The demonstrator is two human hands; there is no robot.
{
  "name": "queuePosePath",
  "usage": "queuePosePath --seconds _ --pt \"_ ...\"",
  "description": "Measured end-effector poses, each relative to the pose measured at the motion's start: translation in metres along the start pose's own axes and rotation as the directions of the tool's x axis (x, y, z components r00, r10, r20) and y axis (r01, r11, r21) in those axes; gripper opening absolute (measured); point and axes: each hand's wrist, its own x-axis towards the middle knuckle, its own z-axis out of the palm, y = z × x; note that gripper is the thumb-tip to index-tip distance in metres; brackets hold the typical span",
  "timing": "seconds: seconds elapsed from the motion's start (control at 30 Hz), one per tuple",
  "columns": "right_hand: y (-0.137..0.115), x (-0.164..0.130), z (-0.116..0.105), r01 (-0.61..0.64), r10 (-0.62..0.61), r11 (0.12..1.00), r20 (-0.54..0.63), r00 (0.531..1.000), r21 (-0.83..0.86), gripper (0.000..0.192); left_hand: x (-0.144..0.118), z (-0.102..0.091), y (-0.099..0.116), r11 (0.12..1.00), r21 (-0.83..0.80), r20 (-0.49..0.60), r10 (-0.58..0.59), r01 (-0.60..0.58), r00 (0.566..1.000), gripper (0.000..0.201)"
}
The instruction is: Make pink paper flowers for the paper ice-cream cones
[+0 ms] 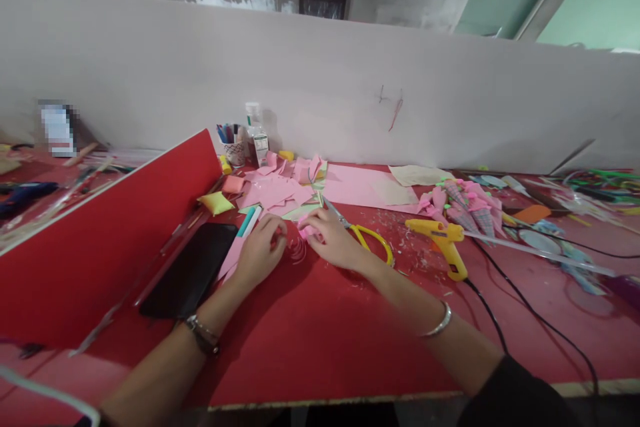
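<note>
My left hand [263, 247] is curled above the red table, its thumb and fingers bent toward each other. Whatever it may hold is too small to make out. To its right, my right hand [333, 237] pinches a small pink piece of paper [306, 227], partly hidden by the fingers. Thin pale curls [298, 252] lie on the table between the hands. Just behind my right hand are scissors [373, 240] with yellow handles, blades pointing away. A teal marker [246, 221] and pink paper strips [231, 259] lie beside my left hand.
Pink paper scraps [275, 190] and a pink sheet [363, 185] lie farther back. A yellow glue gun [443, 240] with a cord rests at right, near wrapped pink paper flowers [463, 203]. At left are a black tablet-like object [193, 270] and a red divider [115, 240].
</note>
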Motion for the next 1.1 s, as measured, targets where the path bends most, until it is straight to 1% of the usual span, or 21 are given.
queuePosePath --seconds 0.1,0.2,0.27,0.4,0.5,0.67,0.9,0.97,1.1 --pt "-0.001 0.004 0.004 0.060 -0.059 0.998 0.112 0.992 -0.004 0.035 0.000 -0.001 -0.001 1.000 0.004 -0.035 0.000 0.000 0.999 0.013" --pt "0.000 0.004 0.004 0.109 -0.097 0.993 0.203 0.974 -0.048 0.042 0.000 -0.002 -0.001 1.000 0.008 -0.037 0.018 -0.018 0.999 0.013" --pt "0.001 0.002 0.003 0.113 -0.094 0.991 0.222 0.970 -0.072 0.038 0.000 -0.002 0.000 1.000 0.000 -0.031 0.030 -0.030 0.999 0.013" --pt "0.001 -0.004 -0.001 0.052 -0.033 0.996 0.232 0.972 -0.077 0.025 -0.001 -0.001 0.002 0.999 -0.026 0.019 0.046 -0.046 0.999 0.014" --pt "0.000 -0.007 -0.001 0.028 -0.010 0.997 0.261 0.965 -0.065 0.016 -0.002 -0.001 0.002 0.999 -0.028 0.034 0.044 -0.043 0.998 0.014" --pt "-0.002 -0.007 -0.002 -0.007 0.017 0.999 0.240 0.971 -0.044 0.011 -0.002 -0.002 0.002 0.998 -0.044 0.055 0.042 -0.039 0.998 0.013" --pt "-0.004 -0.012 -0.013 -0.072 0.076 0.997 0.164 0.983 -0.030 0.010 -0.002 -0.002 0.002 1.000 -0.016 0.151 0.010 -0.008 0.988 0.013" --pt "-0.002 -0.012 -0.011 -0.075 0.081 0.996 0.149 0.985 -0.045 0.013 -0.002 -0.001 0.000 1.000 0.005 0.201 0.014 -0.015 0.979 0.015" --pt "0.001 -0.011 -0.006 -0.080 0.090 0.993 0.107 0.990 -0.092 0.016 -0.002 -0.003 -0.003 0.998 0.056 0.364 0.020 -0.043 0.931 0.018"
